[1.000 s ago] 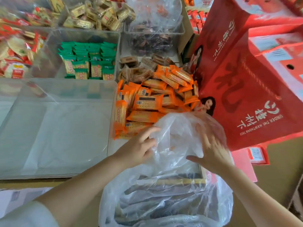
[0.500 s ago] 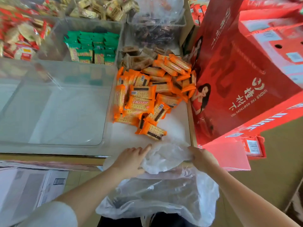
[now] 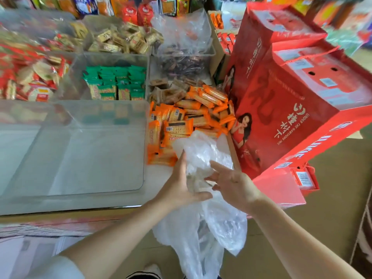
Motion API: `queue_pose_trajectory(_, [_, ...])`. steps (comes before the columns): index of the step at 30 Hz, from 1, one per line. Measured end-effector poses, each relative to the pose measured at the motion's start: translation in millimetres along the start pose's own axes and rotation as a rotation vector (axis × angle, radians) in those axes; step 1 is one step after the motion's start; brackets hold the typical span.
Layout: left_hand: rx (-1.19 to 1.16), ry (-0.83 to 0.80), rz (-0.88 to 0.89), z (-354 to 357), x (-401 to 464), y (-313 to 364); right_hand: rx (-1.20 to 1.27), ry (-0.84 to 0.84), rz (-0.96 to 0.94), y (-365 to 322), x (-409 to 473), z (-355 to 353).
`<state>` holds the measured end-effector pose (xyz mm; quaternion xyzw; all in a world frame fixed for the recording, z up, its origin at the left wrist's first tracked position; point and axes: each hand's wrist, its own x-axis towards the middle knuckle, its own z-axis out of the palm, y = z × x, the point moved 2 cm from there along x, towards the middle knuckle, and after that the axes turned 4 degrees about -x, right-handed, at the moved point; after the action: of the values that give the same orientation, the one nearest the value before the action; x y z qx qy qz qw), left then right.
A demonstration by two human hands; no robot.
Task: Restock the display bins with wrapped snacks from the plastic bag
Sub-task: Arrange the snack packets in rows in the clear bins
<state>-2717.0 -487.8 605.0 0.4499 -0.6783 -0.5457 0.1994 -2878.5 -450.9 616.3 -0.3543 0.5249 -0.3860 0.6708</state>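
Your clear, crinkled plastic bag (image 3: 201, 158) hangs from the bin's front edge, its contents hard to make out through the film. Your left hand (image 3: 179, 186) has a holding grip on it; your right hand (image 3: 233, 184) touches it, fingers spread wide. Glossy orange cracker packs (image 3: 181, 125) lie just behind.

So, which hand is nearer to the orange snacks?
Left. The left hand reaches almost to the orange snacks, fingertips beside the pile's near edge; the right hand lies farther right, behind the bag.
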Motion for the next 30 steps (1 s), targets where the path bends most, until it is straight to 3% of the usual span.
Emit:
queue_pose_trajectory(3, [0.047, 0.149, 0.035, -21, 0, 0, -0.135, -0.078, -0.004, -11, -1, 28])
queue_pose_trajectory(5, [0.1, 0.198, 0.051, -36, 0, 7, -0.258, -0.028, -0.09, -19, -5, 37])
queue_pose_trajectory(6, [0.097, 0.221, 0.077, -44, 1, 11, -0.337, 0.065, -0.178, -23, -10, 41])
queue_pose_trajectory(8, [0.014, 0.31, 0.105, -61, 6, 16, -0.694, 0.405, -0.446, -26, -19, 42])
queue_pose_trajectory(10, [-0.172, 0.442, 0.08, -79, 11, 20, -0.983, 0.659, -0.603, -15, -25, 38])
queue_pose_trajectory(13, [-0.496, 0.54, 0.108, -103, 16, 27, -0.725, 0.609, -0.359, 12, -22, 45])
queue_pose_trajectory(16, [-0.494, 0.527, 0.15, -113, 21, 22, -0.264, 0.471, -0.112, 19, -13, 62])
queue_pose_trajectory(18, [-0.351, 0.484, 0.22, -113, 27, 16, 0.077, 0.355, -0.112, 3, 2, 70])
queue_pose_trajectory(22, [0.104, 0.396, 0.531, -116, 50, 5, 0.419, 0.274, -0.135, -40, 44, 67])
queue_pose_trajectory(26, [0.226, 0.074, 0.495, -121, 57, 19, 0.523, 0.146, -0.197, -82, 77, 61])
queue_pose_trajectory(28, [0.405, 0.1, 0.495, -127, 67, 26, 0.492, 0.12, -0.222, -102, 96, 57])
queue_pose_trajectory(30, [0.581, 0.244, 0.492, -133, 82, 31, 0.452, 0.062, -0.249, -123, 118, 59])
